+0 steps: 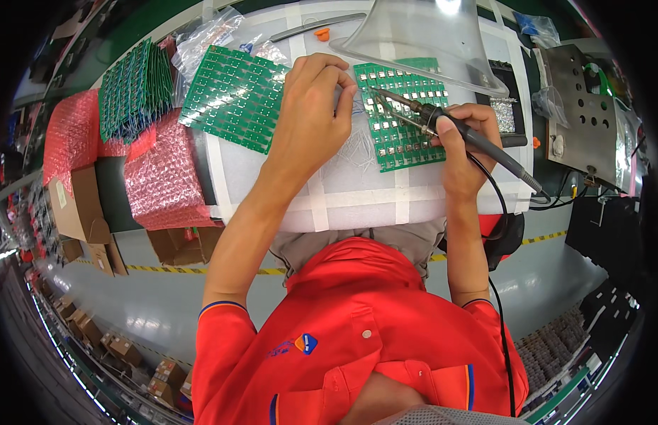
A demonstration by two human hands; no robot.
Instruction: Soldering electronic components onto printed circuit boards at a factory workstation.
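Observation:
My right hand (465, 145) grips a soldering iron (477, 137) by its dark handle. The iron's metal tip reaches left over a green circuit board panel (403, 138) set with rows of small silvery parts. Beside the panel's left edge, my left hand (315, 106) is closed, thumb and fingers curled toward each other; what they pinch is too small to make out. Thin pale wires (355, 152) lie loose on the white mat (272, 209) between that hand and the panel. A second green panel (233, 95) lies left of my left hand, which partly covers its edge.
A clear plastic hood (421, 42) overhangs the working panel's far side. Stacked green boards (136, 88) and pink bubble wrap (162, 173) stand left. Tweezers (318, 26) lie at the back. A black tray (506, 106) and a metal box (584, 113) stand right; the iron's cable (500, 205) hangs nearby.

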